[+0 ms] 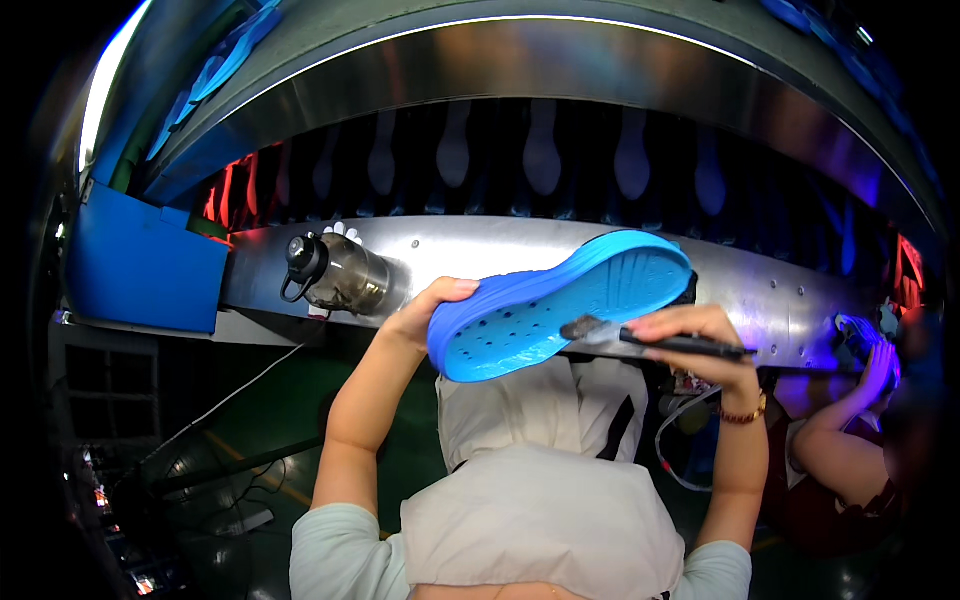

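A bright blue shoe sole is held up at a slant in front of me, its hollow inner face toward me. Small holes dot its lower left part, and a wet sheen lies there. My left hand grips the sole's left end, thumb along the upper rim and the other fingers hidden behind. In my right hand is a brush with a black handle, held like a pen. Its dark bristles reach over the middle of the sole near the lower rim and seem to touch the inner face.
A steel ledge runs behind the sole, with a smoky drink bottle lying on it. Beyond, several soles stand in a dark opening under a metal hood. A blue box is at left. At far right, a co-worker's hand is under violet light.
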Available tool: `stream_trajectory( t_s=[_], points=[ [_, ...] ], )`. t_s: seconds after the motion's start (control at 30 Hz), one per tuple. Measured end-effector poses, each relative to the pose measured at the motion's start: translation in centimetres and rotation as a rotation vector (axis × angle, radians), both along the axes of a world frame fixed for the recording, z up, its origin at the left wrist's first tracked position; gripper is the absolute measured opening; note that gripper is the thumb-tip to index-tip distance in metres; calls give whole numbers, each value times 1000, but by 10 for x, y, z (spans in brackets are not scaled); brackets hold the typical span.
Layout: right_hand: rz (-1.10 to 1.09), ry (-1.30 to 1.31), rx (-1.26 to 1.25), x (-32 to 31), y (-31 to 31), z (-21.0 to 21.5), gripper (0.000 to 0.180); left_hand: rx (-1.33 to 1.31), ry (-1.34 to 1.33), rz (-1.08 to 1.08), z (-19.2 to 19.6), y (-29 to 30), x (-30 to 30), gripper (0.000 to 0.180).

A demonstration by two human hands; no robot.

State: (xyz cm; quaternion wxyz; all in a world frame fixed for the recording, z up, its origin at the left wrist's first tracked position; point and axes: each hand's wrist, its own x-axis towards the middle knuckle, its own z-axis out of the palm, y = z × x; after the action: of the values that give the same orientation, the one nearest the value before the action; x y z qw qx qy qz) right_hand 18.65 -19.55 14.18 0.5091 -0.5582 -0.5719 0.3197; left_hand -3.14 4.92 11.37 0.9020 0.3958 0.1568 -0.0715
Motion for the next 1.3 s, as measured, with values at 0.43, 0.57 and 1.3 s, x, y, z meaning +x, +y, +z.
stream_trajectory(
  t_s=[0.43,0.57,1.3],
  points=[
    [-292,94,-22,-44,29,-35,18,-471,-313,223,-60,-54,51,97],
    [-277,-104,163,-69,35,-29,17,-303,-146,330,-59,-59,55,97],
    [52,-107,79,-70,10,-3,25,-189,-477,527,5,-31,49,94]
  ],
)
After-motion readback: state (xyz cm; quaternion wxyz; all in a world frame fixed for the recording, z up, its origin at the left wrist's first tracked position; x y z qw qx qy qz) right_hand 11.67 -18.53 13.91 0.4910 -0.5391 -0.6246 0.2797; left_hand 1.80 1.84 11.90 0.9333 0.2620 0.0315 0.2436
